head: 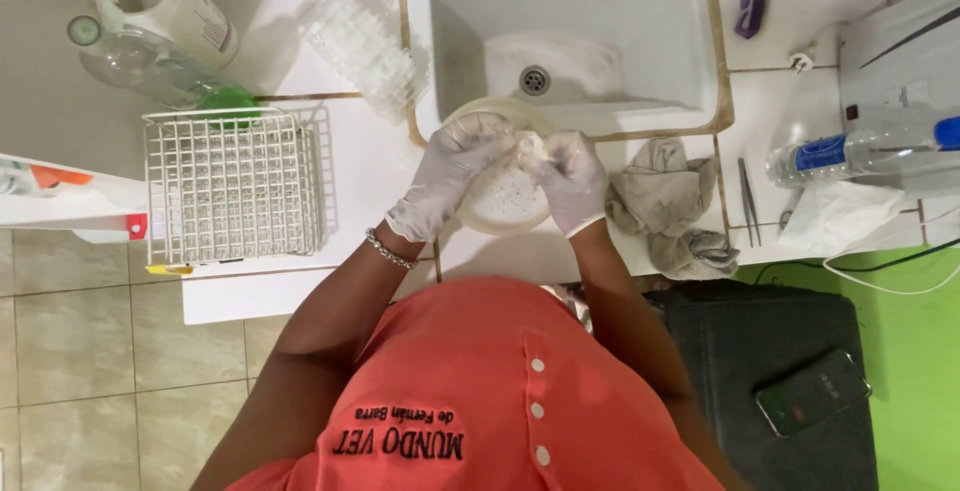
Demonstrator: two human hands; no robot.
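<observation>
While we stood at the counter, our gloved left hand (pixel 447 179) gripped the rim of a round cream dish (pixel 500 201), which sat at the counter edge just below the sink (pixel 670 61) | right hand (pixel 572 179) fingers pinched a small white wad (pixel 535 147) over it | grey rag (pixel 665 206) just beside, wire rack (pixel 232 186) to the left.
</observation>
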